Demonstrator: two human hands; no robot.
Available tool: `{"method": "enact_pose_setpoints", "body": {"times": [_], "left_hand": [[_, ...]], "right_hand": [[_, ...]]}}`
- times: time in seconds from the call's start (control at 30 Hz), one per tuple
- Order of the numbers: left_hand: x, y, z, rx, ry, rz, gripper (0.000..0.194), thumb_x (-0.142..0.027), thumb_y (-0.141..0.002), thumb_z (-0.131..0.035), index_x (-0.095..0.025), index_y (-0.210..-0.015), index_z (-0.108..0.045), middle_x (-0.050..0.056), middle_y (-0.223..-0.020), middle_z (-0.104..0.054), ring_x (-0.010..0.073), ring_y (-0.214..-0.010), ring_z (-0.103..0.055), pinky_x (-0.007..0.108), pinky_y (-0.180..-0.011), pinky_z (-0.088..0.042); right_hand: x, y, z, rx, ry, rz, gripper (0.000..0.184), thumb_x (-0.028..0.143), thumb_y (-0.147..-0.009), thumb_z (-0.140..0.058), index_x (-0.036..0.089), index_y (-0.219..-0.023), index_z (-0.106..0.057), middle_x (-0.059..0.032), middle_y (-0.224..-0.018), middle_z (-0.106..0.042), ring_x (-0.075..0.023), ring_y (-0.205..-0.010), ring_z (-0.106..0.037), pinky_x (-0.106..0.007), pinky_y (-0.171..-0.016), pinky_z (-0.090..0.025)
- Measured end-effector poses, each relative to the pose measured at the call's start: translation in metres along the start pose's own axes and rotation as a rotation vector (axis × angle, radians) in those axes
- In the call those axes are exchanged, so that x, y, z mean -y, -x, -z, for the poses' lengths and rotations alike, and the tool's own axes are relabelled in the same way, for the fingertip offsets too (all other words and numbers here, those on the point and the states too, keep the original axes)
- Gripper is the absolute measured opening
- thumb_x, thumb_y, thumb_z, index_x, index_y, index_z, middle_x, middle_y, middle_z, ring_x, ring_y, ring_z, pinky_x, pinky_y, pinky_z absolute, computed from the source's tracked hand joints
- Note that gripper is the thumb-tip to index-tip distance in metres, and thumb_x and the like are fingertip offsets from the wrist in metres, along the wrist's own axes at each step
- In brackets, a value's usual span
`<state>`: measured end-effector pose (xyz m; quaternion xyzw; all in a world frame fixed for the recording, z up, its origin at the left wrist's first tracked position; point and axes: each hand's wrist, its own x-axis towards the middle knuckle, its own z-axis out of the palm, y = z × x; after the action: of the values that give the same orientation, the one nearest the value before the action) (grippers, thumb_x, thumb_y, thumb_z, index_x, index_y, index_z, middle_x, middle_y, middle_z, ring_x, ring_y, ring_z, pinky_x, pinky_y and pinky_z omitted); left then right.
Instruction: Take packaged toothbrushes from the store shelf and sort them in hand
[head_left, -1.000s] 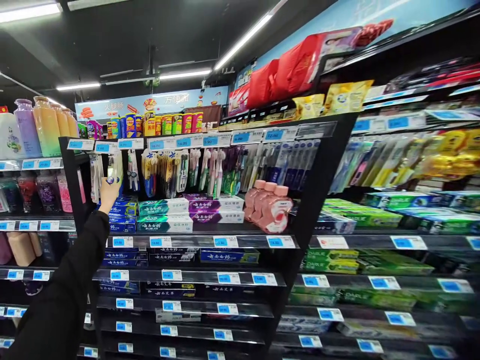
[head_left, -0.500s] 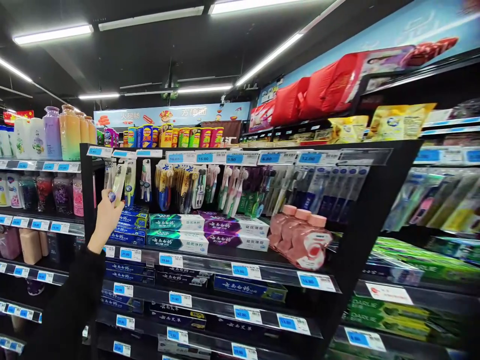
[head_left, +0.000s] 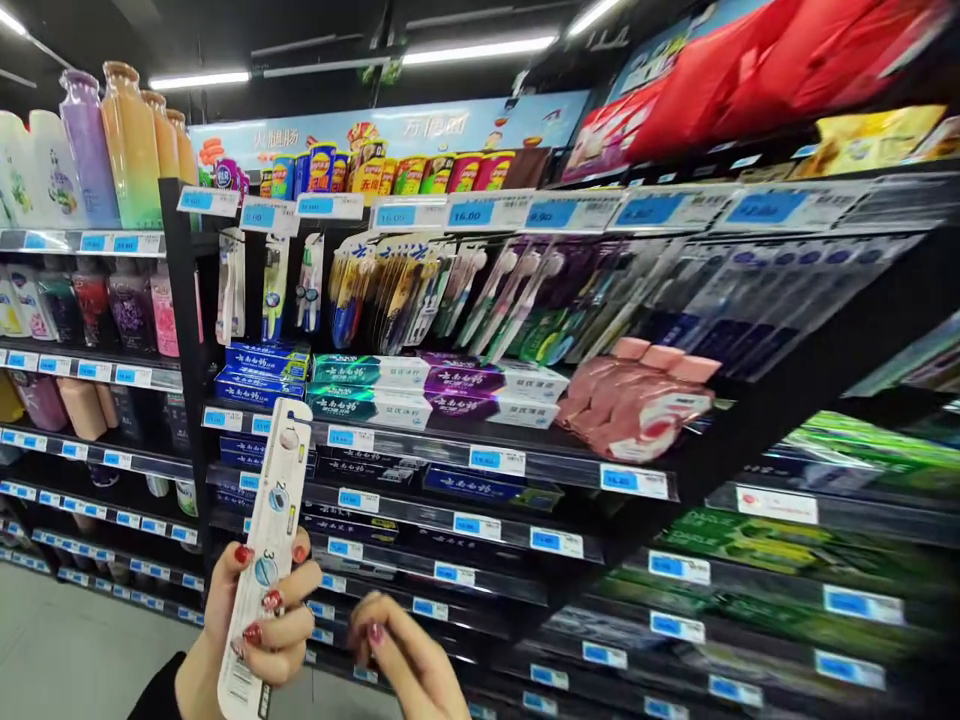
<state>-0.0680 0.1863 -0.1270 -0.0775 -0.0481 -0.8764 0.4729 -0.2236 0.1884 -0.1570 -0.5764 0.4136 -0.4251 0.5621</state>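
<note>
My left hand (head_left: 251, 625) is closed around a long white toothbrush pack (head_left: 268, 555), held upright low in front of the shelves with its back facing me. My right hand (head_left: 409, 655) comes up beside it at the bottom edge, fingers loosely curled and holding nothing, its fingertips just right of the pack. More toothbrush packs (head_left: 390, 290) hang from hooks on the top row of the black shelf unit (head_left: 176, 300). Toothpaste boxes (head_left: 442, 385) lie stacked on the shelf below them.
Pink mouthwash bottles (head_left: 637, 400) stand right of the toothpaste. Tall shampoo bottles (head_left: 112, 140) fill the left shelves. Blue price tags (head_left: 495, 460) line every shelf edge. Green boxes (head_left: 825, 570) sit on the right shelves. Grey floor (head_left: 67, 650) shows at lower left.
My left hand has taken the toothbrush pack off its hook and brought it down toward me. My right hand has come into view. The camera has moved closer and tilted down.
</note>
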Motion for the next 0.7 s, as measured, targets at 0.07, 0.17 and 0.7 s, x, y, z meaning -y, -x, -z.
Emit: {"method": "enact_pose_setpoints", "body": {"times": [0.07,0.17,0.7], "left_hand": [[0.011,0.010,0.006,-0.041,-0.012,0.058,0.029,-0.034,-0.071,-0.060,-0.013,-0.088,-0.048,-0.005,-0.056,-0.042,-0.0010,-0.030,-0.022,0.001,-0.019,-0.018],[0.023,0.022,0.012,-0.172,-0.266,0.086,0.031,-0.033,-0.068,-0.063,-0.016,-0.092,-0.050,-0.006,-0.056,-0.045,0.0012,-0.027,-0.025,0.008,-0.019,-0.021],[0.027,0.032,0.001,-0.900,-1.521,-0.219,0.028,-0.025,-0.069,-0.066,-0.026,-0.091,-0.047,-0.006,-0.059,-0.050,0.0106,-0.037,-0.044,0.020,-0.036,-0.039]], "right_hand": [[0.015,-0.013,-0.005,-0.077,-0.050,0.036,0.032,0.048,-0.084,-0.041,0.020,-0.076,-0.054,-0.0028,-0.068,-0.051,-0.0140,-0.062,-0.047,-0.025,-0.058,-0.040],[0.036,-0.028,-0.012,-0.090,-0.085,0.117,0.032,0.050,-0.081,-0.047,0.020,-0.094,-0.051,-0.0027,-0.073,-0.053,-0.0144,-0.065,-0.049,-0.025,-0.060,-0.042],[0.013,-0.047,-0.028,0.047,-0.336,0.042,0.028,0.042,-0.081,-0.051,0.020,-0.097,-0.058,-0.0043,-0.091,-0.059,-0.0149,-0.076,-0.054,-0.025,-0.066,-0.045]]}}
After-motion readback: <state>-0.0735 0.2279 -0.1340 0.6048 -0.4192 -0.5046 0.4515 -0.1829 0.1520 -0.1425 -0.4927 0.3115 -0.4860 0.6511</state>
